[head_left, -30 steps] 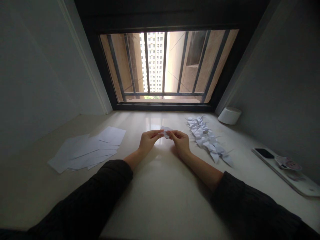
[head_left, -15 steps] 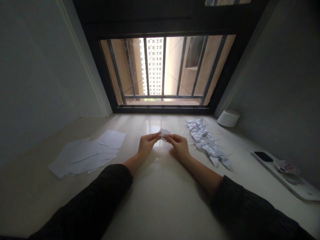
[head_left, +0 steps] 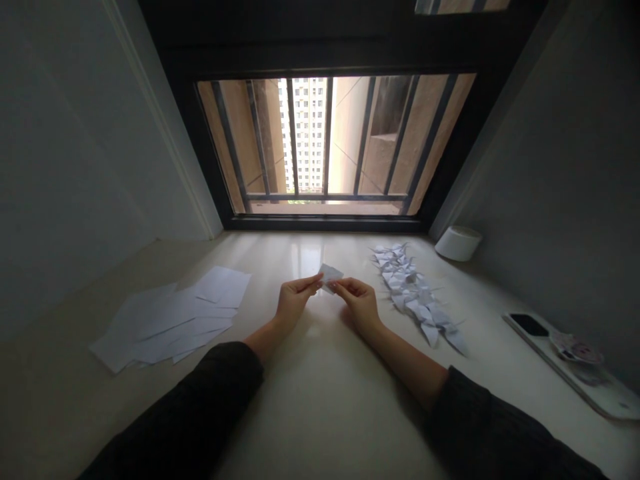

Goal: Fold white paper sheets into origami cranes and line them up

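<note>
A small folded piece of white paper point(head_left: 331, 272) is held up between my two hands, over the pale sill. My left hand point(head_left: 295, 297) pinches its left edge with thumb and fingertips. On its lower right side my right hand point(head_left: 361, 301) pinches it the same way, fingers curled. The fingertips hide part of the folds. To the right of my right hand lies a row of several folded paper cranes point(head_left: 410, 287), close together. Left of my left hand, flat sheets of white paper point(head_left: 170, 323) overlap in a loose spread.
A white round container point(head_left: 459, 243) stands by the right wall near the window. A phone point(head_left: 575, 367) with a grip on its back lies at the right edge. The barred window point(head_left: 327, 223) with its dark frame closes off the far side of the sill point(head_left: 305, 413).
The folded paper now shows a larger, diamond-like face between my fingertips. Both hands stay nearly in place, and the whole view has shifted slightly.
</note>
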### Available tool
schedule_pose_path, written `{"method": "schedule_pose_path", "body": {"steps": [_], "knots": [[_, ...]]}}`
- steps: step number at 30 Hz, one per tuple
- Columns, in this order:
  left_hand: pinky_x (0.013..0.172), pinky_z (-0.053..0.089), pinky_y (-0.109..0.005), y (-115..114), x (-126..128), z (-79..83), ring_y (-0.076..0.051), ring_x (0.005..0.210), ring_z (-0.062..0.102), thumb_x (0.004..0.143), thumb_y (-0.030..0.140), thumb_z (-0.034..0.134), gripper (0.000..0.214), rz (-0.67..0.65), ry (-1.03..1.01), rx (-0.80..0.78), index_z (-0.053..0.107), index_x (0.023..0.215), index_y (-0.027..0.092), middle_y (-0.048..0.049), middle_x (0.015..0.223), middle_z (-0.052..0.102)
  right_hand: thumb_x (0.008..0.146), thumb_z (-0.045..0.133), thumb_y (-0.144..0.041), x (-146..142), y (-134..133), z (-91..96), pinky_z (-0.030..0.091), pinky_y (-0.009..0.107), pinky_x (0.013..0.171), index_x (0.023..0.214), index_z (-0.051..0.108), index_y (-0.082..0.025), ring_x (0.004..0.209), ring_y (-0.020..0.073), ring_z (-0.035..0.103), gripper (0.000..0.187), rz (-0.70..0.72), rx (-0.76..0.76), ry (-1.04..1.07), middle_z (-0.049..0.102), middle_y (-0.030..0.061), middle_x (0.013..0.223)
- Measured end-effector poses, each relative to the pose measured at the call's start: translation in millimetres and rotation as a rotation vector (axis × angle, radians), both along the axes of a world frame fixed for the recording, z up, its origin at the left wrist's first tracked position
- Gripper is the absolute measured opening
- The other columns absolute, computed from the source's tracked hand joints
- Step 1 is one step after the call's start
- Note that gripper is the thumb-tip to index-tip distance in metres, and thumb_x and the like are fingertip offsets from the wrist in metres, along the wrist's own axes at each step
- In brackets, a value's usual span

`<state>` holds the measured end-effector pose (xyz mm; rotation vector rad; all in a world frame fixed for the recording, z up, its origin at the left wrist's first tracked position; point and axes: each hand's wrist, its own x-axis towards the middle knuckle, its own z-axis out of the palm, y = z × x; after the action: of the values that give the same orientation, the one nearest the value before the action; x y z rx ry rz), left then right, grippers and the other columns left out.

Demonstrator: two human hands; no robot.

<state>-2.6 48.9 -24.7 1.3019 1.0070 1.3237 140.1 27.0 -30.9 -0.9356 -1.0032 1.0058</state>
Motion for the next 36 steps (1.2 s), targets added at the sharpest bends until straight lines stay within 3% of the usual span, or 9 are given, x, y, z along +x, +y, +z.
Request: {"method": "schedule_pose_path", "body": {"steps": [25,36], "knots": [[0.069,0.049,-0.029,-4.7,4.4,-0.9,-0.014,0.07,0.061,0.066,0.031,0.072,0.029,0.058,-0.025,0.014,0.072,0.093,0.02,-0.0059,0.09,0.072,0.054,0.079,-0.034,-5.1,-4.6,4.3,0.048,0.03,0.065,0.066,0.071,-0.018,0.062,0.0155,0.062,0.022,-0.102,-0.102,0.043,0.07,0.0032,0.066],[0.073,0.049,-0.03,-4.9,4.8,1.1,-0.016,0.075,0.062,0.063,0.028,0.074,0.029,0.035,-0.092,-0.062,0.073,0.09,0.018,-0.0075,0.091,0.072,0.053,0.08,-0.034,-1.7,-2.4,3.2,0.047,0.028,0.065,0.066,0.071,-0.017,0.06,0.0138,0.06,0.023,-0.048,-0.159,0.075,0.069,0.0026,0.063]]}}
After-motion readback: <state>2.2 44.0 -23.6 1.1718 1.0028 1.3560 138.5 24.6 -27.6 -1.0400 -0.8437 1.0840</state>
